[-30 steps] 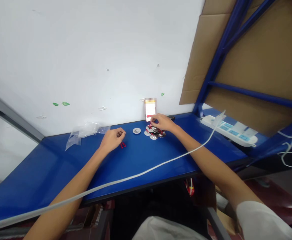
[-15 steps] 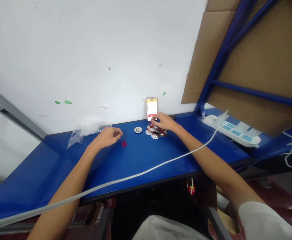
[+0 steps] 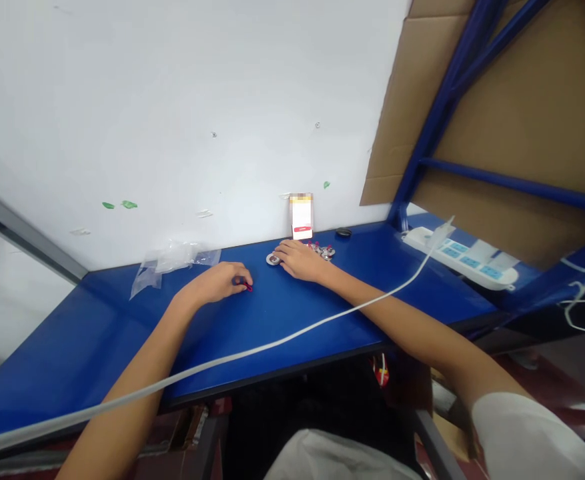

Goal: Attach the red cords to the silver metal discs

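Observation:
My left hand (image 3: 222, 281) rests on the blue table with its fingers curled and pinched at a small red piece (image 3: 249, 287). The fingers hide most of that piece. My right hand (image 3: 299, 259) reaches over the table, palm down, its fingers apart at the right edge of a round, pale metal disc (image 3: 271, 259). Part of the disc is under the fingertips. Just beyond this hand lies a pile of similar silvery discs with red bits (image 3: 327, 253), partly covered by the hand.
A phone (image 3: 301, 217) with a lit screen leans on the wall. Clear plastic bags (image 3: 175, 257) lie at the left back, a small black object (image 3: 343, 233) at the right back. A white power strip (image 3: 462, 260) sits at right; its cable (image 3: 292, 342) crosses in front of my arms.
My right hand has moved left from the pile of discs to the single disc. My left hand has shifted slightly right and down, onto the red pieces that lay uncovered before.

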`<state>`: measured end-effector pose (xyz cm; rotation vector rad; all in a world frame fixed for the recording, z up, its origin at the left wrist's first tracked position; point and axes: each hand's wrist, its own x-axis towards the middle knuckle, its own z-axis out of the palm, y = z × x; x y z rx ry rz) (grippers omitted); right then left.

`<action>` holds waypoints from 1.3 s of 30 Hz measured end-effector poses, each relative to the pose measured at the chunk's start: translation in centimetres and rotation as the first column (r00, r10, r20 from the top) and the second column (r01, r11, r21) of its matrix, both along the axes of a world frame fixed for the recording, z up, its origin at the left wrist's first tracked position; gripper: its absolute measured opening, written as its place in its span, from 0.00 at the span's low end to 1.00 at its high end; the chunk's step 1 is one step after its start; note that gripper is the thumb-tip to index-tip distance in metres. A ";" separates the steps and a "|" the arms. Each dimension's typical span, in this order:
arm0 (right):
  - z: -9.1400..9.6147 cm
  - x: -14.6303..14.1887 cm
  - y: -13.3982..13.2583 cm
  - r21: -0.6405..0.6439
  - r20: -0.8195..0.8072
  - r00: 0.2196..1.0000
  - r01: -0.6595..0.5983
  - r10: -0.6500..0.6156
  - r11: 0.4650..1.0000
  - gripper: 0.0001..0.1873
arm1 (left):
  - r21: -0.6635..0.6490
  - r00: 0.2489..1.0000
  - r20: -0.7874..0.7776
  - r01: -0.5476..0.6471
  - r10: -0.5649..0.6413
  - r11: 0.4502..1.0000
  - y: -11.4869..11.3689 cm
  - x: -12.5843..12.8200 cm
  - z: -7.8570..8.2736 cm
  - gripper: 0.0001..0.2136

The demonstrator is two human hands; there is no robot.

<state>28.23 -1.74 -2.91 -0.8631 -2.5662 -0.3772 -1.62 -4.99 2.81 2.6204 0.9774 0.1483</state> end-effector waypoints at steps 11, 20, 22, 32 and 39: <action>-0.8 -0.2 0.9 -0.001 -0.017 1.000 -0.007 0.007 1.000 0.12 | -0.015 0.997 0.058 -0.059 0.059 0.998 0.1 -0.2 0.0 0.06; -0.7 0.5 1.4 0.005 -0.167 0.982 -0.093 0.092 0.996 0.10 | 0.062 0.975 0.170 -0.153 0.141 0.986 -0.3 0.6 -0.2 0.11; -0.5 0.8 1.4 0.029 -0.230 0.969 -0.091 0.096 0.995 0.10 | 0.145 0.967 0.216 -0.172 0.138 0.974 -0.2 0.8 -0.4 0.13; 1.3 0.7 -1.3 0.096 -0.282 0.960 0.024 0.004 0.995 0.13 | -0.272 0.733 0.560 -0.278 0.387 0.921 -1.1 3.2 -1.2 0.18; 1.1 0.0 -2.6 -0.151 -0.339 0.940 -0.076 0.021 0.986 0.15 | -0.269 0.616 0.677 -0.304 0.404 0.914 -0.9 3.3 -1.5 0.19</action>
